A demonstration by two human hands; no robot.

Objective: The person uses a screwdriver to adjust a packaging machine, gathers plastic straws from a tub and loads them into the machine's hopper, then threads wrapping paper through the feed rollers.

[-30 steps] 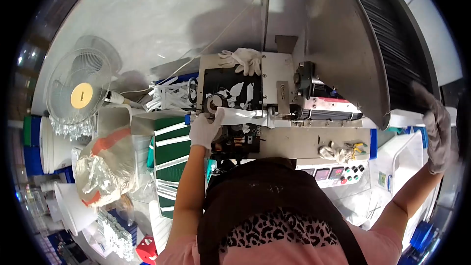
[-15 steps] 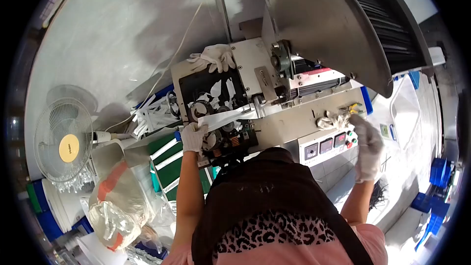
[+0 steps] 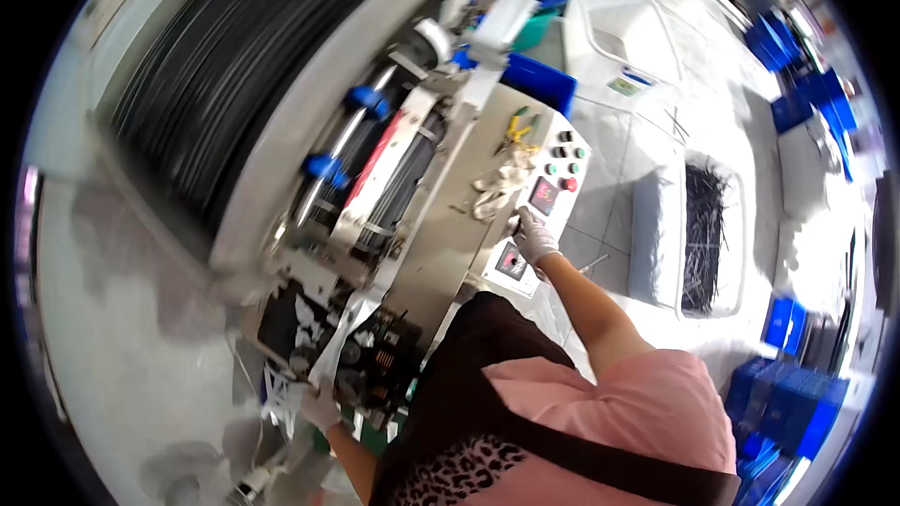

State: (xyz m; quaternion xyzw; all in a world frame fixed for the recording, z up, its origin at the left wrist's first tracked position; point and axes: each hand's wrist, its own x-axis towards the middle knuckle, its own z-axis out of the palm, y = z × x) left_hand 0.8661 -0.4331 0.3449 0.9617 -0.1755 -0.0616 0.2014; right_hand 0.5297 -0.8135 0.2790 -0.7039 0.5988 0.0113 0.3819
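My left hand [image 3: 321,405], in a white glove, is closed on one end of a long white strip [image 3: 337,341]. The strip runs up from my fingers across the machine's dark guide section [image 3: 380,356] to the roller end. My right hand [image 3: 536,240], also gloved, is at the control panel [image 3: 565,171], over its middle dial. Its fingers are bunched together there, and whatever they touch is mostly hidden. A lit red display [image 3: 544,195] and a red button [image 3: 569,185] are just above this hand.
Cutters with yellow-green handles [image 3: 518,128] and a crumpled glove [image 3: 497,186] lie on the machine bed. A large cover with black strips [image 3: 253,66] rises at the left. A white bin of thin black strips [image 3: 708,239] stands on the floor at right, below another white bin [image 3: 623,33].
The view has swung to the right. My right hand has come from beside the control panel onto it. My left hand still holds the white strip's end.
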